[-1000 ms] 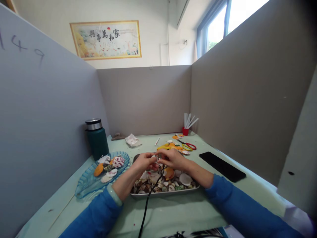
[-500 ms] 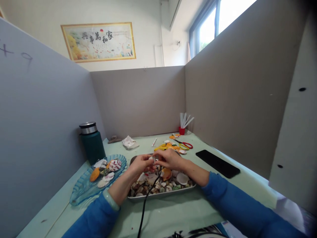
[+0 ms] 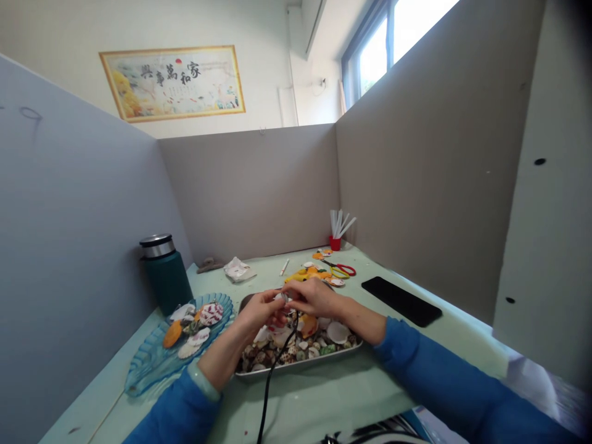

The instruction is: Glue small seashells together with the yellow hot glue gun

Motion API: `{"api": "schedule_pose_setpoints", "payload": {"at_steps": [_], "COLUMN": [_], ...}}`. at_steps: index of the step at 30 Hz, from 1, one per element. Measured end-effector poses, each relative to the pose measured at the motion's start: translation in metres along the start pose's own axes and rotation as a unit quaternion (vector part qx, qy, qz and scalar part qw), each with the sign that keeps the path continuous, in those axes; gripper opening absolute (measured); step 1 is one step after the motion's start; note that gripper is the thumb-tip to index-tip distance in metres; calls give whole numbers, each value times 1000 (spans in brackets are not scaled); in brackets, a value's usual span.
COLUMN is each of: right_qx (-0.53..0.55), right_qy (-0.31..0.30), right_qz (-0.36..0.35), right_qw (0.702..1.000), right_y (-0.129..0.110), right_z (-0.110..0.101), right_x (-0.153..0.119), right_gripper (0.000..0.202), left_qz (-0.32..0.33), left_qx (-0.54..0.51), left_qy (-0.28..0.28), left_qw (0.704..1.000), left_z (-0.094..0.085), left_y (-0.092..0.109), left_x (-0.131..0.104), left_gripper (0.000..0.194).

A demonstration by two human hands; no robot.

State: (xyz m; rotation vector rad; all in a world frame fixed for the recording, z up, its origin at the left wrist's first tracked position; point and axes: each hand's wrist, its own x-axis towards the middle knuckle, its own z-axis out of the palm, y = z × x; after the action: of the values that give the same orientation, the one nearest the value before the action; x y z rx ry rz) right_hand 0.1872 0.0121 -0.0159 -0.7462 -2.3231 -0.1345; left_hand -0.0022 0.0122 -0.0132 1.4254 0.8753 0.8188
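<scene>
Above a metal tray full of seashells, my left hand and my right hand meet fingertip to fingertip. Both are closed in a pinch around one small whitish shell, mostly covered by the fingers. Below them in the tray lie spotted snail shells, an orange scallop shell and a white shell. A black cord runs from near my hands over the tray's front edge toward me.
On the left, a blue shell-shaped dish holds several shells beside a green thermos. Behind the tray are scissors, a white marker-like stick and crumpled paper. A black phone lies right; a red cup holds white sticks.
The whole view has shifted slightly, so things appear a little farther left. Both hands keep their pinch on the small shell, with barely any change in the fingers.
</scene>
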Motion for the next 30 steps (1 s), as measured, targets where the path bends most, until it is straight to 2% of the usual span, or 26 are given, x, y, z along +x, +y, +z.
{"api": "schedule_pose_setpoints", "payload": {"at_steps": [4,12,22,30], "right_qx": [16,15,22,26], "right_qy": [-1,-4,3,0], "right_qz": [3,11,-1,3], "right_qw": [1000,1000,1000,1000], "right_y": [0,-3,-2,-2], "right_z": [-1,-4,-2,-2], "right_x": [0,2,0,0], "right_gripper": [34,30,29,29], "left_qz": [7,15,10,14], "left_qx": [18,45,69,76], "left_qy": [-1,-15,-17,-28], "left_qw": [1000,999,997,997], "left_z": [1,-1,1,-1], "left_y": [1,0,1,0], "left_x": [0,1,0,2], "left_gripper": [41,36,42,36]}}
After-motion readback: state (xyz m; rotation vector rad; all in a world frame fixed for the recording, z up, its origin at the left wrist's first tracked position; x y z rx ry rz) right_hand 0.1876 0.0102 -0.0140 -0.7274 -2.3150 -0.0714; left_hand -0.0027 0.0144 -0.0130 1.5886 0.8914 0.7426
